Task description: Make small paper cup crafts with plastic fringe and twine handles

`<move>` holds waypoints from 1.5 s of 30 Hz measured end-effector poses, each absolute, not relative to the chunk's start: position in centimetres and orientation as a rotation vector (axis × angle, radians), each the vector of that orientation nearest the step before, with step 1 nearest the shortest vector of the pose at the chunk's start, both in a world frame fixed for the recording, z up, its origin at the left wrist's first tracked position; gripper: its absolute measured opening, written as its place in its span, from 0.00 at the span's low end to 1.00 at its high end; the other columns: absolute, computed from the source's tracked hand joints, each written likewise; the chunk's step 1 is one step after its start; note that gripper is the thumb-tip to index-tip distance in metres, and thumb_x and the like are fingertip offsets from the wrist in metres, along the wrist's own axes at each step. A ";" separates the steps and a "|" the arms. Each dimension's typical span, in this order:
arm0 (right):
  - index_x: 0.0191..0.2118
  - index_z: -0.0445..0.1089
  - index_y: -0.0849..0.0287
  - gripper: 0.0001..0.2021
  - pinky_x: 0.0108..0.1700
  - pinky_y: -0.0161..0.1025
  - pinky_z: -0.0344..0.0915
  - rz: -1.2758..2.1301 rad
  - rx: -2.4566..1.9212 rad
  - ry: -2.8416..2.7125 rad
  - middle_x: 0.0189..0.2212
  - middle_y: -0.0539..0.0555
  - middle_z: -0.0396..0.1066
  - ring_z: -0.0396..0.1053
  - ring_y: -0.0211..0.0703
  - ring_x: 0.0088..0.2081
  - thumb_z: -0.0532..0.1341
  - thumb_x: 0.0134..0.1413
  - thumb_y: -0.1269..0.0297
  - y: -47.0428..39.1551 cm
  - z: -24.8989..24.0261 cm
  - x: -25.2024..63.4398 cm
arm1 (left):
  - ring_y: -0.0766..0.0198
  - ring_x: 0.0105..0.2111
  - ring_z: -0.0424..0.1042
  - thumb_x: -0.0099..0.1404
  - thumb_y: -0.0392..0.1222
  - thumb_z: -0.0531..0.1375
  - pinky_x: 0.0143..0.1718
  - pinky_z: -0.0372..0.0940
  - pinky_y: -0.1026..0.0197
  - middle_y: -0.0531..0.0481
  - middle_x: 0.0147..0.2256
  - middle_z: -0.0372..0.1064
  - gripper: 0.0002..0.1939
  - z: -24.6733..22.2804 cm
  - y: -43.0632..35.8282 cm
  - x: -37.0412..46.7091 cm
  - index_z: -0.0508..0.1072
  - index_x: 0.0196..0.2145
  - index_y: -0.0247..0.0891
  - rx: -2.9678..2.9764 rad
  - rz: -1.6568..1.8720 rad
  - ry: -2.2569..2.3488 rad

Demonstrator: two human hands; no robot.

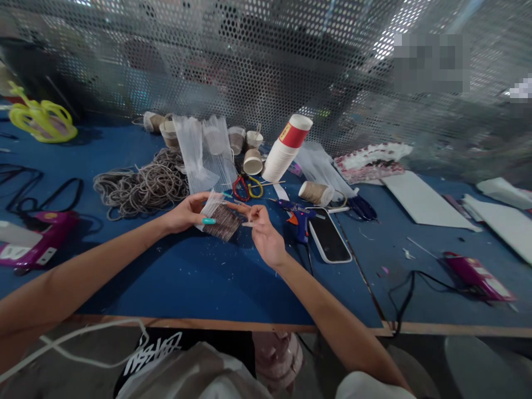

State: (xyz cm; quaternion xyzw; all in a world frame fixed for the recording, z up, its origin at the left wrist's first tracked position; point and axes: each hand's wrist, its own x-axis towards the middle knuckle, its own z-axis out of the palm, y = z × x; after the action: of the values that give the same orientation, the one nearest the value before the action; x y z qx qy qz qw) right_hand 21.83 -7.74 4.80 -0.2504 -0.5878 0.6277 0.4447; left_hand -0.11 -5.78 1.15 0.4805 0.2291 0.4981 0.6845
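Observation:
My left hand is closed round a small cup-like piece wrapped in brown cord, with white strands standing at its upper left end. The piece is tilted, its cord-wrapped side towards the right. My right hand is just right of it, fingers bent and pinched together near its edge. What those fingertips hold is too small to make out. Beyond the hands lie scissors with red and yellow handles. A blue glue gun lies right of my right hand, beside a phone.
A heap of grey-brown cord lies at the left. Behind are white mesh strips, cord-wrapped cups and a leaning stack of paper cups. Purple devices with black cables lie at both sides. A perforated metal screen stands behind the table.

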 end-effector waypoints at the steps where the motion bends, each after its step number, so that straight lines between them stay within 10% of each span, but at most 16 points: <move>1: 0.33 0.52 0.51 0.12 0.61 0.57 0.54 1.547 -0.626 -1.464 0.43 0.54 0.74 0.65 0.52 0.57 0.56 0.42 0.61 -7.7 4.8 21.9 | 0.65 0.38 0.78 0.43 0.34 0.75 0.41 0.70 0.67 0.52 0.40 0.79 0.26 1.1 -5.8 -0.1 0.80 0.42 0.46 1.081 1.121 0.517; 16: 0.36 0.52 0.50 0.11 0.60 0.58 0.54 1.244 -0.908 -1.783 0.49 0.55 0.67 0.48 0.51 0.66 0.58 0.49 0.62 -8.6 4.3 22.7 | 0.59 0.43 0.77 0.44 0.38 0.75 0.45 0.70 0.61 0.49 0.42 0.78 0.29 0.9 -5.6 -0.3 0.78 0.46 0.46 1.123 1.143 0.568; 34: 0.33 0.53 0.51 0.07 0.57 0.62 0.49 0.605 -0.824 -2.242 0.38 0.57 0.67 0.53 0.60 0.62 0.56 0.51 0.63 -10.5 5.6 22.8 | 0.58 0.44 0.76 0.42 0.36 0.75 0.46 0.70 0.60 0.49 0.44 0.78 0.28 1.1 -5.7 -0.1 0.79 0.43 0.45 1.078 1.196 0.582; 45: 0.38 0.49 0.52 0.10 0.59 0.64 0.46 0.657 -0.778 -2.168 0.60 0.62 0.60 0.47 0.58 0.65 0.55 0.57 0.61 -9.7 5.0 22.2 | 0.59 0.43 0.75 0.41 0.35 0.75 0.44 0.70 0.61 0.48 0.44 0.77 0.36 1.2 -5.8 -0.2 0.76 0.50 0.46 1.101 1.134 0.577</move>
State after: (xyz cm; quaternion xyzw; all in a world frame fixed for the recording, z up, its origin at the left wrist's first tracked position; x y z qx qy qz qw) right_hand 22.18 -9.68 5.01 -0.3026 -0.8428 0.2553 0.3647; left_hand -0.24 -5.82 1.22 0.4879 0.2556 0.5024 0.6665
